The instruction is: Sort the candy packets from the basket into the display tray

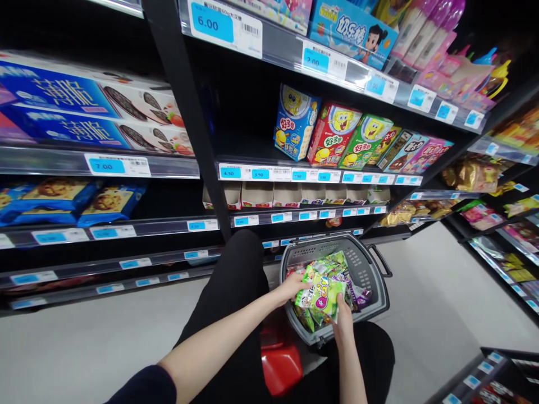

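In the head view, a grey plastic shopping basket (384, 303) sits between the person's black-trousered knees (242, 264), its far rim close to the lower shelves (290, 217). Pale, smooth floor (438, 275) lies open to the basket's right, running up to the shelving across the aisle; on the near side, a glossy red plastic seat (281, 369) fills part of the gap between the legs. A green candy packet (322, 295) is above the basket's opening, inside its rim. The left hand (293, 286) pinches the packet's left end, the right hand (344, 315) its right end. The packet is shiny, crinkled film, roughly rectangular. More glossy pouches (360, 294) heap beneath it. The basket has rounded corners, slotted walls and a dark looped handle (384, 261).
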`<move>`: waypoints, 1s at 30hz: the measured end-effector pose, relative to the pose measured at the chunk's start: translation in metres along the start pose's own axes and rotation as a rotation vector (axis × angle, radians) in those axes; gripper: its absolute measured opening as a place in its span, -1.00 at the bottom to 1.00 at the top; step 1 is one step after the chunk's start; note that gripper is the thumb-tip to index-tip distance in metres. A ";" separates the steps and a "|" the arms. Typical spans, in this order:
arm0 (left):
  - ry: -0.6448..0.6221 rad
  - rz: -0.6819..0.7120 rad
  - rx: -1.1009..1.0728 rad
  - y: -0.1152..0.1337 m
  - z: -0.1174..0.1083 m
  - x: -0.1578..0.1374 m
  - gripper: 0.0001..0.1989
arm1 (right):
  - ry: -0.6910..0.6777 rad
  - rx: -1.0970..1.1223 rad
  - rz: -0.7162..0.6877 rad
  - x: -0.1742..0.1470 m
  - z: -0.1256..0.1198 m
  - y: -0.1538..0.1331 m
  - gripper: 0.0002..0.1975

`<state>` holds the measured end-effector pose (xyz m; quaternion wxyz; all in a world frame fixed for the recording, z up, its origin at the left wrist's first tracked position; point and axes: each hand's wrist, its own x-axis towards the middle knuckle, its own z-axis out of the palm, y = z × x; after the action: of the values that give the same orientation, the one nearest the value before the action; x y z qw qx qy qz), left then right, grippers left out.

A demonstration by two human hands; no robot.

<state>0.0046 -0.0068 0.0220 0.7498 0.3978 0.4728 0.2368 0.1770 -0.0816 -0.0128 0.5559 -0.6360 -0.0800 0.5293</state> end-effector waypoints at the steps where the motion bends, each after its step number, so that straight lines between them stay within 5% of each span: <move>1: 0.000 0.000 0.000 0.000 0.000 0.000 -0.63 | 0.013 -0.007 0.002 0.000 0.000 0.000 -0.38; 15: -0.016 0.004 -0.005 -0.001 0.001 -0.001 -0.56 | 0.035 -0.036 -0.023 -0.001 0.001 0.001 -0.40; 30: 0.019 0.159 0.125 0.011 -0.009 0.007 -0.80 | -0.060 -0.169 -0.122 -0.013 0.006 -0.013 -0.42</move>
<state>0.0002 0.0080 0.0256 0.6976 0.4779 0.4607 0.2696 0.1733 -0.0823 0.0062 0.5290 -0.6583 -0.1796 0.5045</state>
